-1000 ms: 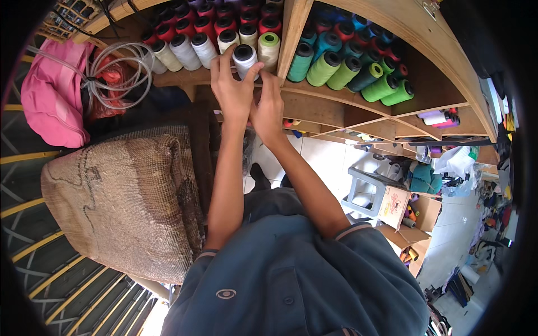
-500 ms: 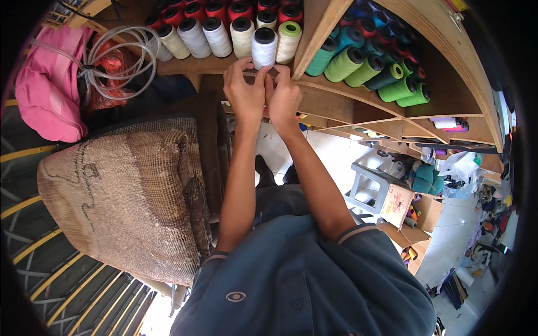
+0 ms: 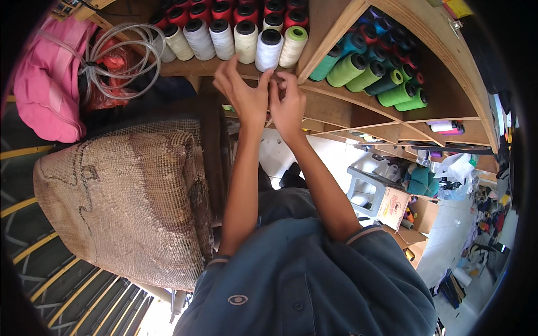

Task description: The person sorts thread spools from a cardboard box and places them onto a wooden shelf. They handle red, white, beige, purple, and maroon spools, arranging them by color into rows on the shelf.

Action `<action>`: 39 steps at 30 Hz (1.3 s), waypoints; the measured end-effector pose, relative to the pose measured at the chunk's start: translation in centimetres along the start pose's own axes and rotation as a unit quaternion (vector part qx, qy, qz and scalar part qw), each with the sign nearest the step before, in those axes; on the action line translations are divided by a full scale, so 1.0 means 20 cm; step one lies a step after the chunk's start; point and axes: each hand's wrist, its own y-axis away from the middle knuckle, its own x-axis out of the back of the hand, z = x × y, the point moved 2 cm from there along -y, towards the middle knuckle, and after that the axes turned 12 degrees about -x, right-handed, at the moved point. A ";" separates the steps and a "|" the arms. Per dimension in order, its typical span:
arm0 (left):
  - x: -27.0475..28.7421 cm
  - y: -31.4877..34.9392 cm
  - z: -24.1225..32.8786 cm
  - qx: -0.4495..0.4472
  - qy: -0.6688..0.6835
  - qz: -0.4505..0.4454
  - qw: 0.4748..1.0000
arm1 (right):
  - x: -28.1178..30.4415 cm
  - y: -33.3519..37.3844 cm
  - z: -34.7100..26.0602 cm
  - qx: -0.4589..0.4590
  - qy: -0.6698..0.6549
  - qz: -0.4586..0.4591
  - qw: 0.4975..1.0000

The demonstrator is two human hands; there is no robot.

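Note:
A white thread spool (image 3: 269, 51) with a black top stands at the front edge of the wooden shelf. Just below that spool is my left hand (image 3: 244, 96), its fingers spread apart and its thumb near the spool's base. Beside it my right hand (image 3: 288, 106) has its fingers curled in toward the thumb. Anything in that pinch is too small to make out. A cream spool (image 3: 246, 43) and a cream spool with a green top (image 3: 294, 47) flank the white one.
Red spools (image 3: 221, 11) fill the rows behind. Right of a wooden divider (image 3: 330, 42) sit green spools (image 3: 347, 70). A folded brown rug (image 3: 123, 201), a pink bag (image 3: 50, 84) and coiled clear tubing (image 3: 126, 61) lie left. At right are a grey stool (image 3: 361, 193) and a cardboard box (image 3: 394, 208).
My hands have come slightly down from the white spool. The left fingers have spread apart, while the right ones stay curled. The spool stands on the shelf between its neighbours.

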 end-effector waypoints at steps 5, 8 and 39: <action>-0.03 -0.03 -0.01 -0.005 -0.091 -0.029 0.995 | 0.07 0.09 0.06 -0.016 -0.013 -0.038 0.999; -0.06 -0.03 -0.07 0.038 -0.063 -0.065 0.995 | 0.08 0.11 0.06 -0.001 -0.009 -0.034 0.999; 0.10 0.16 -0.12 0.178 0.180 0.030 0.967 | 0.66 0.52 0.50 -0.061 0.017 -0.101 0.993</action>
